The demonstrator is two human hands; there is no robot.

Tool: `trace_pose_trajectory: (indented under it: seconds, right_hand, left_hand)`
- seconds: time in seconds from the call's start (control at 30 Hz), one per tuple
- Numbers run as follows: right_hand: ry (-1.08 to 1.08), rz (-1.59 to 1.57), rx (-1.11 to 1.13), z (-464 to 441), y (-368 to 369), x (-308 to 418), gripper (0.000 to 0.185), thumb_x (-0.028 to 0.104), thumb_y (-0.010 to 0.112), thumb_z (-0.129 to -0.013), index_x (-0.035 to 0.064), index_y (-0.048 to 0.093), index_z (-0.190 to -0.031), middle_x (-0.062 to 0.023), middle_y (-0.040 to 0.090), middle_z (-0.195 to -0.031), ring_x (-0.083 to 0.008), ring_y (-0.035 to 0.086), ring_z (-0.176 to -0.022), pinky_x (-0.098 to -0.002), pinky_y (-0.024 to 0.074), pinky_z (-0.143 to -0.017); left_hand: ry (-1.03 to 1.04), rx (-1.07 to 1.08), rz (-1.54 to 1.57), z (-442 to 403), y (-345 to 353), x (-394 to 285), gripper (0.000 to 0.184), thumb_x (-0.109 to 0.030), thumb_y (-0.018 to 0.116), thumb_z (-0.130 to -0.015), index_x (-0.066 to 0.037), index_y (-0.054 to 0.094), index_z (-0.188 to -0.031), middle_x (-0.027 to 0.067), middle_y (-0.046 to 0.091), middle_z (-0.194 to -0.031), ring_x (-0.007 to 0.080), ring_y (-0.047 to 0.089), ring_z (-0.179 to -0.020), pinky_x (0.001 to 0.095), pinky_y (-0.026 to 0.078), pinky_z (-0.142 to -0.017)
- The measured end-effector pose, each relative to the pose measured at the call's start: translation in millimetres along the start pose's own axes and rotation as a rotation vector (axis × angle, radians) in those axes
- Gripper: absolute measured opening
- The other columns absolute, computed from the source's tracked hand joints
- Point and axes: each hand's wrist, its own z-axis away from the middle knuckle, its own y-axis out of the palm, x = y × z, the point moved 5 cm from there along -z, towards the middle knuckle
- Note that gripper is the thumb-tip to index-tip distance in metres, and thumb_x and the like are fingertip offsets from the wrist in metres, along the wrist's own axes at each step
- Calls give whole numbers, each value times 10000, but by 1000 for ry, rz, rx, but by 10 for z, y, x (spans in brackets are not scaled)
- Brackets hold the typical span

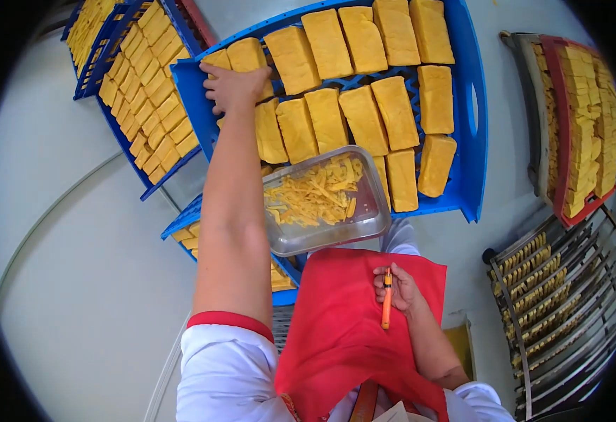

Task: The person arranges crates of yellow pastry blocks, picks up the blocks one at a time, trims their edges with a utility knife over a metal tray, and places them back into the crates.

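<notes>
My left hand [235, 86] reaches to the upper left corner of a blue crate [469, 105]. Its fingers are spread and touch the yellow blocks there, with the thumb beside one block [248, 55]. My right hand [399, 287] is closed around an orange-handled tool [386, 309], held upright in front of a red apron [336, 309]. Two main rows of yellow blocks lie in the crate, with a few more at its right side. A clear tray [375, 225] with yellow strips and scraps [318, 193] overlaps the crate's near edge.
At the upper left are blue crates [128, 144] of smaller yellow pieces. Another blue crate [185, 216] shows below the main one. To the right stand a red crate [560, 126] full of yellow pieces and a metal rack [515, 334] with more pieces.
</notes>
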Motion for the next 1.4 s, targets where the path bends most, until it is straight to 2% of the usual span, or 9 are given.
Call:
trace_pose_trajectory:
  seconds: [0.17, 0.23, 0.37, 0.53, 0.67, 0.73, 0.83, 0.97, 1.4]
  right_hand:
    - [-65, 42, -51, 117, 202, 119, 415, 456, 506, -978, 67, 618, -1071, -76, 574, -817, -214, 548, -673, -378, 456, -625]
    - [-93, 96, -67, 155, 351, 191, 379, 425, 516, -978, 66, 615, -1053, -77, 578, -810, -219, 549, -665, -383, 461, -625]
    - [-392, 802, -275, 220, 997, 623, 326, 375, 518, -987, 65, 610, -1026, -72, 586, -739, -262, 580, -641, -402, 480, -620]
    - [-1037, 1660, -466, 886, 2805, 706, 437, 404, 494, -998, -3, 604, -880, -221, 588, -710, -420, 591, -701, -463, 450, -642]
    - [-1180, 1581, -328, 1225, 3477, 387, 470, 410, 495, -997, -9, 598, -810, -220, 569, -661, -410, 581, -671, -455, 448, -627]
    - [-991, 1698, -245, 1190, 3554, 287, 436, 435, 618, -937, 4, 592, -873, -63, 522, -675, -148, 508, -650, -344, 422, -605]
    - [-830, 1604, 28, 1251, 3632, 92, 575, 525, 804, -741, 28, 589, -933, -14, 493, -731, -123, 474, -697, -301, 398, -618]
    - [-769, 1718, 69, 1473, 3966, -172, 784, 559, 927, -493, 45, 583, -974, 18, 485, -791, -111, 467, -744, -277, 384, -638]
    - [-908, 1947, 42, 1706, 4312, -658, 776, 666, 829, -555, 10, 587, -890, -100, 578, -765, -240, 587, -721, -354, 452, -649]
  left_hand:
    - [101, -61, 200, -49, -226, 304, 1352, -412, 844, -569, -23, 3, -1553, 239, 293, -1485, 406, 349, -1352, 537, 360, -1088]
    - [590, -222, 423, 166, -455, 451, 1312, -307, 846, -559, -4, 37, -1546, 241, 297, -1474, 411, 372, -1334, 473, 358, -1107]
    - [931, 196, 913, 1177, -924, 731, 1309, -185, 836, -519, -13, 49, -1551, 181, 329, -1435, 342, 426, -1307, 407, 325, -1127]
    - [1056, 445, 820, 2305, -1361, 1230, 1322, -227, 877, -534, 49, 51, -1529, 186, 355, -1424, 340, 367, -1335, 381, 253, -1158]
    - [1114, 567, 839, 2775, -1683, 1611, 1349, -209, 858, -498, -17, 46, -1558, 144, 316, -1515, 274, 348, -1407, 374, 273, -1156]
    - [1151, 576, 830, 2885, -1859, 1730, 1359, -209, 865, -488, -26, 50, -1561, 136, 321, -1515, 269, 354, -1407, 375, 284, -1153]
    - [932, 972, 973, 2971, -2111, 1876, 1411, -215, 889, -466, -82, 34, -1580, 92, 371, -1501, 225, 415, -1362, 360, 328, -1125]
    - [890, 1142, 981, 3061, -2477, 1976, 1322, -246, 840, -491, -16, 98, -1561, 116, 338, -1520, 243, 344, -1412, 360, 254, -1161]
    - [813, 1247, 1220, 3158, -2854, 2215, 1436, -289, 970, -469, -143, 75, -1582, 86, 484, -1398, 226, 575, -1164, 364, 493, -960]
